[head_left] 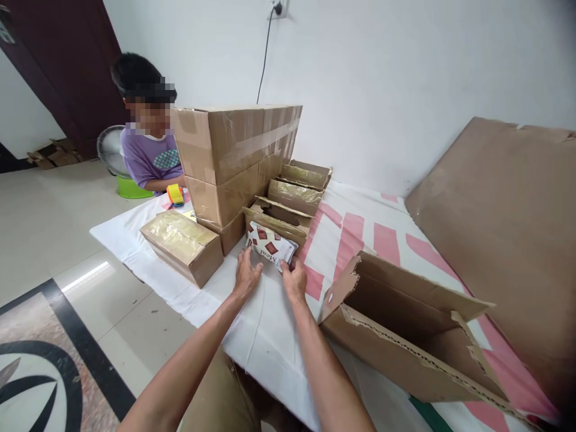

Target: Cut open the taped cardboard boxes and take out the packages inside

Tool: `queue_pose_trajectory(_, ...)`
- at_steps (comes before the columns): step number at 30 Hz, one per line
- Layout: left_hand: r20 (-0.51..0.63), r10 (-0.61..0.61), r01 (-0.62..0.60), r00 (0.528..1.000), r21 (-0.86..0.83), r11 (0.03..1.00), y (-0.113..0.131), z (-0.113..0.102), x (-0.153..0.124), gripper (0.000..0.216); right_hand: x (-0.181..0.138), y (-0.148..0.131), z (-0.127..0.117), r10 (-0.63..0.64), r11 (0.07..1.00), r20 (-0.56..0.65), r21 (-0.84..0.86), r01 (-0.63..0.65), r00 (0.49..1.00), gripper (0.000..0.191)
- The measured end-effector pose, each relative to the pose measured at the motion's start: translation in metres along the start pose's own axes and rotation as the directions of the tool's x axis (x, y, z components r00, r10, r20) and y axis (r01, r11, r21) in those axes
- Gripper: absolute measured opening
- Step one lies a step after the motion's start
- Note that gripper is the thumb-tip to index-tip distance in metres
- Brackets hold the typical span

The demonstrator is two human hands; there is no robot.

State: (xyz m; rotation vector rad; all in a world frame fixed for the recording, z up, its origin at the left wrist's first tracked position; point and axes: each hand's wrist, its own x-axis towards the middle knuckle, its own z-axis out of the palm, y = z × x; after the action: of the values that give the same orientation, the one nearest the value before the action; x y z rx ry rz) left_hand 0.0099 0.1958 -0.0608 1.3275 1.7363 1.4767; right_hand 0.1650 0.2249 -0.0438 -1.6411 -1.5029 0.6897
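Observation:
A thin stack of printed cards (270, 245), white with dark red shapes and the word "Meal", is tilted between my two hands. My right hand (294, 279) grips its right end, thumb on the front face and fingers mostly hidden behind. At the lower left corner, my left hand (247, 275) has its fingers curled against the edge, the thumb lower down and apart from the printed face. Just behind the stack stands an open narrow cardboard box (281, 219), its inside partly in view.
Taped cartons (236, 141) are stacked behind on the left, with a single closed carton (182, 243) in front. More narrow boxes (297, 195) stand further back. A large open carton (405, 336) is at right. Across the table is a person (150, 153) beside a tape roll (175, 195).

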Motion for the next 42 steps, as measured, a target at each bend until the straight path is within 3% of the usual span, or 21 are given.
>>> queue_pose_trajectory(6, 0.095, 0.018, -0.023, 0.995, 0.053, 0.998, -0.005, 0.010, 0.000, 0.057, 0.010, -0.005, -0.003, 0.014, 0.981, 0.080, -0.196, 0.002, 0.997, 0.029)
queue_pose_trajectory(10, 0.138, 0.035, -0.048, 0.990, 0.096, 0.994, 0.002, 0.015, -0.018, 0.056, 0.007, -0.022, -0.007, 0.014, 0.962, 0.097, -0.272, 0.013, 0.995, 0.029)
queue_pose_trajectory(13, 0.197, 0.060, -0.083, 0.979, 0.111, 0.990, 0.007, 0.013, -0.043, 0.055, -0.018, -0.030, -0.011, 0.011, 0.954, 0.075, -0.300, 0.012, 0.997, 0.036)
queue_pose_trajectory(17, 0.295, 0.074, -0.108, 0.953, 0.100, 0.989, 0.010, -0.002, -0.083, 0.045, -0.084, -0.027, -0.029, -0.043, 0.955, 0.103, -0.286, 0.071, 0.994, 0.052)
queue_pose_trajectory(21, 0.327, 0.054, -0.090, 0.944, 0.094, 0.992, 0.010, -0.021, -0.129, 0.038, -0.168, -0.015, -0.090, -0.213, 0.945, 0.218, -0.200, 0.258, 0.952, 0.036)
queue_pose_trajectory(23, 0.293, 0.040, -0.069, 0.955, 0.089, 0.994, 0.016, -0.025, -0.152, 0.038, -0.208, -0.004, -0.140, -0.541, 0.826, 0.265, -0.011, 0.564, 0.798, 0.033)
queue_pose_trajectory(24, 0.281, 0.036, -0.060, 0.959, 0.078, 0.995, 0.022, -0.024, -0.162, 0.038, -0.225, 0.003, -0.168, -0.624, 0.773, 0.205, 0.017, 0.634, 0.754, 0.035)
queue_pose_trajectory(25, 0.284, 0.037, -0.056, 0.958, 0.061, 0.997, 0.031, -0.023, -0.169, 0.040, -0.239, 0.011, -0.196, -0.655, 0.750, 0.118, -0.014, 0.661, 0.746, 0.036)
queue_pose_trajectory(28, 0.339, 0.099, -0.088, 0.936, -0.048, 0.995, 0.071, -0.011, -0.177, 0.057, -0.261, 0.037, -0.270, -0.608, 0.792, -0.195, -0.221, 0.569, 0.770, 0.038)
queue_pose_trajectory(31, 0.376, 0.192, -0.126, 0.907, -0.192, 0.973, 0.115, 0.010, -0.162, 0.081, -0.247, 0.065, -0.310, -0.489, 0.868, -0.410, -0.317, 0.382, 0.770, 0.040)
queue_pose_trajectory(33, 0.415, 0.193, -0.090, 0.889, -0.255, 0.963, 0.136, 0.026, -0.148, 0.091, -0.224, 0.082, -0.316, -0.376, 0.922, -0.425, -0.263, 0.285, 0.824, 0.060)
queue_pose_trajectory(36, 0.494, 0.150, 0.013, 0.857, -0.312, 0.950, 0.153, 0.048, -0.141, 0.087, -0.187, 0.099, -0.307, -0.188, 0.982, -0.303, -0.058, 0.179, 0.934, 0.088)
queue_pose_trajectory(39, 0.476, 0.134, 0.052, 0.869, -0.357, 0.933, 0.149, 0.057, -0.153, 0.075, -0.173, 0.104, -0.294, -0.129, 0.980, -0.216, 0.119, 0.157, 0.968, 0.084)
queue_pose_trajectory(42, 0.393, 0.100, 0.065, 0.914, -0.386, 0.920, 0.135, 0.045, -0.176, 0.068, -0.189, 0.104, -0.285, -0.131, 0.971, -0.254, 0.162, 0.176, 0.958, 0.075)
